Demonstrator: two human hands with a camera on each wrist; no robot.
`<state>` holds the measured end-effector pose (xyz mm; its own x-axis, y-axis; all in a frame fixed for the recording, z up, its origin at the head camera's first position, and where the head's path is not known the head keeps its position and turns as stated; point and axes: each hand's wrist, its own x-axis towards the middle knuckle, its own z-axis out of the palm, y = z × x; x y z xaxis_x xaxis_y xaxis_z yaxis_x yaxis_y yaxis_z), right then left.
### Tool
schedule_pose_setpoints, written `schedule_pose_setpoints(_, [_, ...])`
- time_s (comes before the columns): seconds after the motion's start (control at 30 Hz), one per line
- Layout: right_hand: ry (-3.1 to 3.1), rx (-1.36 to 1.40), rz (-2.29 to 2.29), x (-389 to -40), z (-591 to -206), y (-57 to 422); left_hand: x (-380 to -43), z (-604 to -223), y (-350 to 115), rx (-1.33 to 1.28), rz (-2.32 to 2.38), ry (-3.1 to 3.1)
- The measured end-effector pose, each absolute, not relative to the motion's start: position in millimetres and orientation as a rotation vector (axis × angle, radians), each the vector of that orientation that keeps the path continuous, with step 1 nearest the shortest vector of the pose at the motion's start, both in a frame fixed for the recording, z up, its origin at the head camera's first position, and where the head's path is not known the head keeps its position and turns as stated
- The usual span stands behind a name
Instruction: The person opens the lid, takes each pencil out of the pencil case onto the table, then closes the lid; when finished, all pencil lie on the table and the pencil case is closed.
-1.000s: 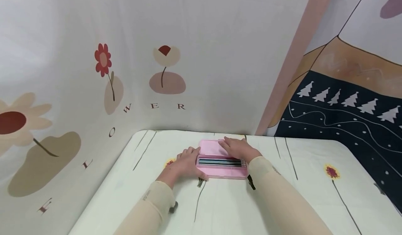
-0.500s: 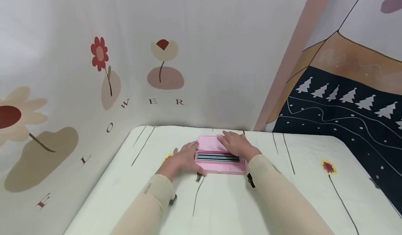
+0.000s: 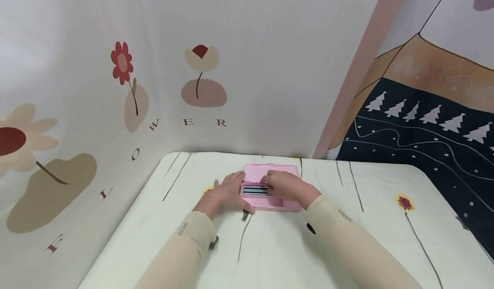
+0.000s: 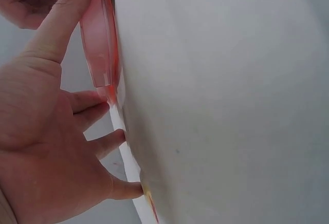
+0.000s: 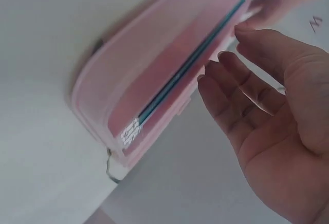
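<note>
A pink pencil case (image 3: 260, 203) lies on the table with its lid (image 3: 251, 171) folded back at the far side. Several dark and teal pencils (image 3: 254, 190) lie side by side in it. My left hand (image 3: 227, 193) rests against the case's left end. Its thumb (image 4: 56, 31) lies along the near side, and its other fingers are spread, some touching the cloth. Over the pencils hovers my right hand (image 3: 288, 186), fingers bent a little with nothing between them. In the right wrist view its fingertips are beside the open case (image 5: 154, 54); contact cannot be told.
A white cloth (image 3: 278, 246) printed with flowers and stems covers the table. A light wall hanging (image 3: 278, 66) with flowers and letters stands behind and to the left. At the right hangs a dark fabric (image 3: 409, 147) with white trees.
My right hand has moved from the raised lid toward me and left, onto the pencils, and more of the lid shows. The left hand stays at the case's left end.
</note>
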<state>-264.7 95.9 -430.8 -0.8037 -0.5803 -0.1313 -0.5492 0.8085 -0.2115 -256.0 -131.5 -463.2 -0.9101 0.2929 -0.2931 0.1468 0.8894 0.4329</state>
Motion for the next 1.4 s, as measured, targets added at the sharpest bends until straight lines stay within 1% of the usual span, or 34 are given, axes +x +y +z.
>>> schedule_pose_setpoints(0.17, [2.841, -0.973, -0.157, -263, -438, 94, -256, -462, -129, 0.341, 0.571, 2.700])
schedule_pose_setpoints(0.53, [2.803, -0.957, -0.199, -268, -437, 93, -258, -460, -130, 0.362, 0.539, 2.705])
schedule_pose_setpoints(0.83, [2.719, -0.844, -0.145, -278, -431, 81, -262, -460, -132, 0.360, 0.529, 2.699])
schedule_pose_setpoints(1.03, [2.719, -0.804, -0.071, -278, -433, 75, -261, -463, -132, 0.360, 0.533, 2.692])
schedule_pose_setpoints(1.4, [2.765, -0.962, 0.098, -273, -432, 75, -259, -461, -132, 0.349, 0.537, 2.687])
